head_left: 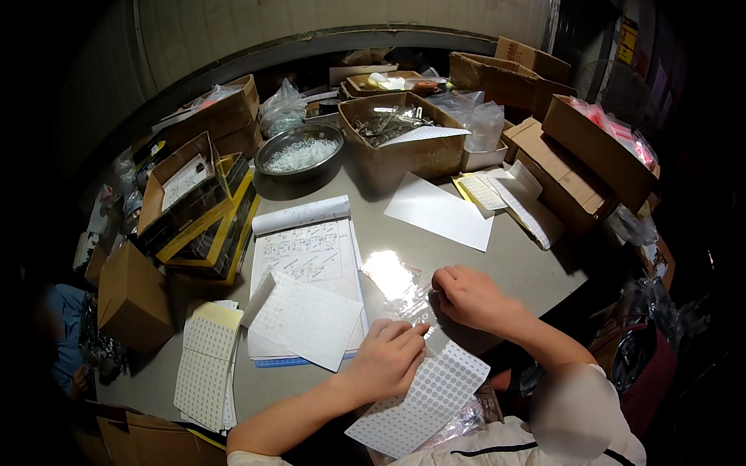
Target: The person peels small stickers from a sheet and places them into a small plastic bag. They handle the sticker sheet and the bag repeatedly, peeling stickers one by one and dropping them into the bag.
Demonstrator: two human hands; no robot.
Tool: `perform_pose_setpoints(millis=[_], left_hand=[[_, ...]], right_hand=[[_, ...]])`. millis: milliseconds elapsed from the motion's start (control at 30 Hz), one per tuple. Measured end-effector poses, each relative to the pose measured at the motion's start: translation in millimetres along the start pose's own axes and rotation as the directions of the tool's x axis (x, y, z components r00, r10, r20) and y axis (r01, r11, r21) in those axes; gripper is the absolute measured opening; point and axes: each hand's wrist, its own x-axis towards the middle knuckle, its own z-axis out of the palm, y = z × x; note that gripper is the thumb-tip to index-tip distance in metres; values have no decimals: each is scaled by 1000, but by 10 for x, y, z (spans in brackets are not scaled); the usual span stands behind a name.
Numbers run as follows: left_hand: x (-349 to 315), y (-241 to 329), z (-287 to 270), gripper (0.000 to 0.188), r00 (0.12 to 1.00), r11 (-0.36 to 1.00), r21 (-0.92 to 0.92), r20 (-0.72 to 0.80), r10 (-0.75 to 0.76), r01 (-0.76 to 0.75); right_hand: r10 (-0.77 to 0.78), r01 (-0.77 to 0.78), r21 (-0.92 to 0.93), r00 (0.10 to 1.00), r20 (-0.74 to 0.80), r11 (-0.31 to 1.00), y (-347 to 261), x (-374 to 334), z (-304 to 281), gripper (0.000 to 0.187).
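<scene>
A shiny clear plastic bag [398, 289] lies on the grey table in front of me, with bright glare on its far part. My left hand [388, 359] has its fingers bent together, the tips at the bag's near part. Across the bag, my right hand [470, 297] is closed, thumb and fingertips at its right edge; exactly what they pinch is partly hidden. Below my left hand a white sheet of round grey stickers [439, 392] leans near my lap, beside crumpled clear plastic [464, 423]. Its upper left part is hidden by the left hand.
Left of my hands lie a notepad with drawings [307, 252], a loose white sheet [307, 318] and yellowish label sheets [206, 365]. Farther off stand a metal bowl of clear small pieces [301, 167], a carton of metal parts [404, 159], a white paper [441, 211] and several cardboard boxes [563, 167].
</scene>
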Motion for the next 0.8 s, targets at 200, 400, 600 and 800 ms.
perform_pose_setpoints(millis=[200,400,600,800], left_hand=[[4,-7,-13,15,1000,999,-33,-14,-21,20],[11,-9,-38,11,993,984,-140,-15,-118,115],[45,-15,-80,10,983,964,-203,-27,-181,171],[52,-33,-81,12,978,963,-211,-87,-190,168]], right_hand=[[121,-120,-113,993,-1,986,-43,-3,-251,27],[-2,-31,235,990,141,972,-331,-314,-455,24],[-105,66,240,983,153,968,-496,-494,-492,38],[-25,-6,235,991,130,972,-519,-616,-482,54]])
